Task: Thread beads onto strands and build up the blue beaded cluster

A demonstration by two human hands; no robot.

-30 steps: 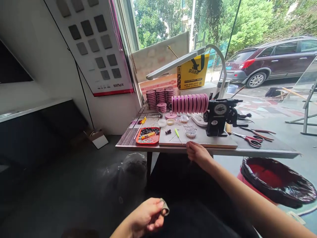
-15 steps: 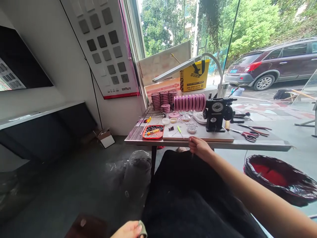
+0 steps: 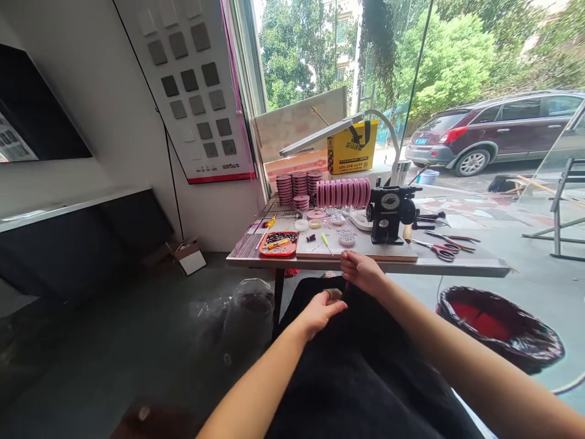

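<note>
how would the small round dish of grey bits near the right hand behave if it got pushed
The dish would probably slide rather than roll, since it sits flat on the board. Its loose grey bits could spill if it tips, as the top looks uncovered.

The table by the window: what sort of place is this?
Probably a small craft workshop in a shopfront. A black machine with a dial, a row of pink-purple discs and red-handled scissors suggest it.

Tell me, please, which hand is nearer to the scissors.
Right. The right hand is left of the scissors, by the table; the left hand is farther left and lower.
</note>
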